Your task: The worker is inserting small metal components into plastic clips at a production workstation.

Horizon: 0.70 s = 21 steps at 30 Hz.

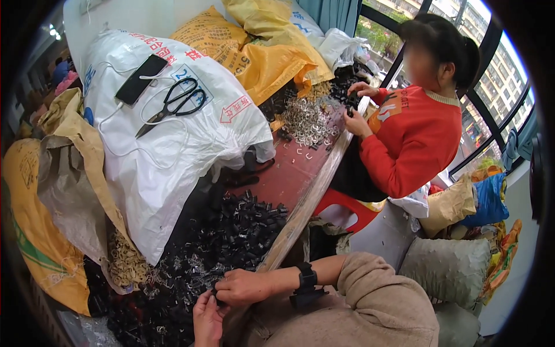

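Note:
My left hand (208, 319) and my right hand (241, 287) meet at the table's near edge. The fingers of both are pinched together on a small black part (215, 296), mostly hidden between the fingertips. Just beyond them spreads a heap of small black parts (245, 225), dark and partly shiny. Thin silvery metal pieces (193, 267) lie scattered among these. More dark pieces (136, 318) cover the surface left of my hands. A wooden edge strip (300, 222) runs along the table beside my right wrist.
Scissors (173, 104) and a phone (140, 80) with a white cable rest on a bulging white sack (156, 150). An open sack (72, 179) spills beige rings (127, 263). Across the table, a person in red (413, 133) handles dark parts beside silvery U-shaped pieces (311, 120). Stuffed sacks (445, 269) stand right.

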Motion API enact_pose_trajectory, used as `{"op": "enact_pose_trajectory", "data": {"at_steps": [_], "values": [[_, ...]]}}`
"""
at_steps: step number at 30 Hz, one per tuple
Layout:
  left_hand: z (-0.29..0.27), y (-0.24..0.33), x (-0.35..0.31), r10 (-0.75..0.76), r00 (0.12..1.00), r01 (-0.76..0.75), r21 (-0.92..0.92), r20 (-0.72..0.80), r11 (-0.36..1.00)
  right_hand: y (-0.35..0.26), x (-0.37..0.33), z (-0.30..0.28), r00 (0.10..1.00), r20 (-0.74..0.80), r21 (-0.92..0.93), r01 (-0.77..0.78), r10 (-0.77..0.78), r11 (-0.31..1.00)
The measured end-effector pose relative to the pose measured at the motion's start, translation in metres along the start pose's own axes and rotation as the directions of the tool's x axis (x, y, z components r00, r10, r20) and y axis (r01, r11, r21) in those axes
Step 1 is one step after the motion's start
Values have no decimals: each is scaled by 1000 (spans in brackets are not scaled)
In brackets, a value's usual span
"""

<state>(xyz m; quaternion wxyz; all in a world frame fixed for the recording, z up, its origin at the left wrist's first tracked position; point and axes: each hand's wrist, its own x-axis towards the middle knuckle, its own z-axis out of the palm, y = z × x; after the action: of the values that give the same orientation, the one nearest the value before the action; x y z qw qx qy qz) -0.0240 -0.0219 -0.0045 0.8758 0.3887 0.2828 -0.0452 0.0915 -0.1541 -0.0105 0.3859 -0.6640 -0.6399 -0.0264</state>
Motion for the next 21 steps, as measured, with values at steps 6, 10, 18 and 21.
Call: {"op": "enact_pose_trajectory", "data": {"at_steps": [6,10,18,21], "values": [[-2,2,3,-20,999,22,83,-30,996,4,4,-2,999,40,8,0,0,1000],[6,7,6,-25,999,27,117,-26,993,5,8,-8,995,71,34,-68,65,997],[16,1,-5,-77,997,78,121,-18,990,-9,3,-17,976,101,148,-204,191,968],[17,1,-3,-93,995,96,117,-34,988,-10,1,-19,965,101,202,-259,243,945]]}}
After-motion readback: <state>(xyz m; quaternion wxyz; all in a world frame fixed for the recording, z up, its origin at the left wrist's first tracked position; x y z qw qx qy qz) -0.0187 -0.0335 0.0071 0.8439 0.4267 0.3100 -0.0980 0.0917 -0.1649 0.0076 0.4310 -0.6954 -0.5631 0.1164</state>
